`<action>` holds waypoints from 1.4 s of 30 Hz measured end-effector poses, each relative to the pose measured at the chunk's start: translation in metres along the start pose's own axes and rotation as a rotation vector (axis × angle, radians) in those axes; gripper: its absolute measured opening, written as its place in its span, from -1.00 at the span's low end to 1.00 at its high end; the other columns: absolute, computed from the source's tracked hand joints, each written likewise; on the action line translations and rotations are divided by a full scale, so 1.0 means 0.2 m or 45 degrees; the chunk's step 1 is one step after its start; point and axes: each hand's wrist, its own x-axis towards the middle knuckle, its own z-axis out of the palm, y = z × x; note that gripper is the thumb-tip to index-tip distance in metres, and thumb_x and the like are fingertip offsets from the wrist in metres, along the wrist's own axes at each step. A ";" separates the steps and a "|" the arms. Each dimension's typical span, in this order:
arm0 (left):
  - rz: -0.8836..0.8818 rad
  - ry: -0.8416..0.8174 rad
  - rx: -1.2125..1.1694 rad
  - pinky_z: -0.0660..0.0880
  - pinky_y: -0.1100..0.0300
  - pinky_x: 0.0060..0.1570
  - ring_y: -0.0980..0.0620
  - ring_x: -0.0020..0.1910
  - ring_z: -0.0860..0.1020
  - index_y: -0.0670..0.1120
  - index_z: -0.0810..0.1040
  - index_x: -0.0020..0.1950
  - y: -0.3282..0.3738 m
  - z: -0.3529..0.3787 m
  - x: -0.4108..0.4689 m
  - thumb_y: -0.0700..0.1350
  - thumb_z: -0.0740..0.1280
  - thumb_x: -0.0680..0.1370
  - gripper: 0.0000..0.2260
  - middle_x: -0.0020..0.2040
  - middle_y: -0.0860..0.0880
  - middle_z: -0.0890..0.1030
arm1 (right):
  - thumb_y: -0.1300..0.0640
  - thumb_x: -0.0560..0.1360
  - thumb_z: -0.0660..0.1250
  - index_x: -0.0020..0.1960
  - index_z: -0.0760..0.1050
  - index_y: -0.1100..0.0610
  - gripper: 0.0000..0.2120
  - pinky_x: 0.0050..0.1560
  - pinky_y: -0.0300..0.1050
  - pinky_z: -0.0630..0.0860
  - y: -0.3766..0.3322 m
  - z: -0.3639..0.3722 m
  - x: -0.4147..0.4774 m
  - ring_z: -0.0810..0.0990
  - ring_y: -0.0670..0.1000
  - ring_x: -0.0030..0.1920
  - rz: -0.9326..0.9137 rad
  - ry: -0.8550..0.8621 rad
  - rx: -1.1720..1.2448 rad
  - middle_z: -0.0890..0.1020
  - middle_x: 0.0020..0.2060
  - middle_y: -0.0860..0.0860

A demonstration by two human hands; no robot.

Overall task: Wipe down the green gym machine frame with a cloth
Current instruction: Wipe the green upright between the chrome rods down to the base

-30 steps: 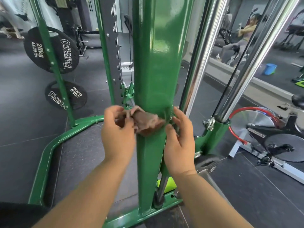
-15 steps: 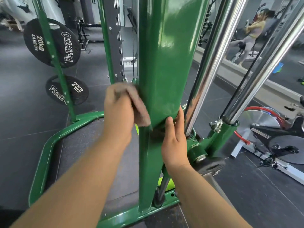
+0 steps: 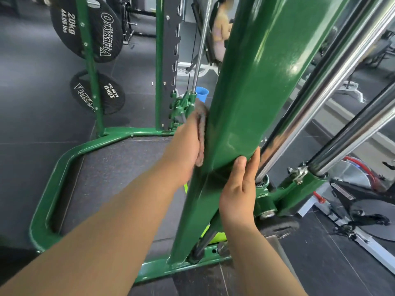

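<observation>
Green frame upright [image 3: 245,103] fills frame centre. Left hand [image 3: 186,144] presses a brownish cloth [image 3: 202,133] flat against its left face; right hand [image 3: 239,189], fingers straight, rests on its lower right edge.

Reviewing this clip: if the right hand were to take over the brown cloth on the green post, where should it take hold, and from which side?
Probably the cloth's lower edge, showing below the left hand, reached across the front of the green post. The left hand presses the cloth flat against the post's left face, covering most of it. The right hand rests on the opposite edge.
</observation>
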 end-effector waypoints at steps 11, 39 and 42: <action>-0.352 0.892 0.446 0.42 0.24 -0.26 0.19 -0.39 0.56 -0.09 0.56 -0.17 -0.14 0.07 -0.08 0.31 0.06 0.62 -0.47 -0.40 0.10 0.61 | -0.23 0.55 0.00 0.30 0.00 -0.46 -0.64 0.01 -0.75 0.13 0.04 0.00 -0.01 0.18 -0.74 0.04 0.011 0.038 0.019 0.20 0.12 -0.65; 0.062 1.027 0.764 0.58 0.24 0.03 0.08 -0.05 0.67 0.01 0.67 -0.03 -0.11 0.44 -0.50 -0.41 0.26 0.56 -0.65 -0.09 0.06 0.72 | 0.29 0.40 0.50 -0.04 0.56 0.17 -0.82 -0.44 0.00 0.58 -0.03 -0.14 -0.21 0.56 0.08 -0.38 0.239 0.091 0.535 0.64 -0.24 0.13; 0.182 1.222 0.818 0.49 0.30 0.13 0.24 0.07 0.60 0.10 0.58 0.08 -0.10 0.34 -0.47 -0.33 0.31 0.56 -0.68 0.03 0.18 0.66 | 0.27 0.43 0.46 -0.08 0.50 -0.04 -0.75 -0.28 0.11 0.61 -0.05 -0.16 -0.09 0.55 0.18 -0.29 -0.040 0.385 0.321 0.62 -0.19 0.14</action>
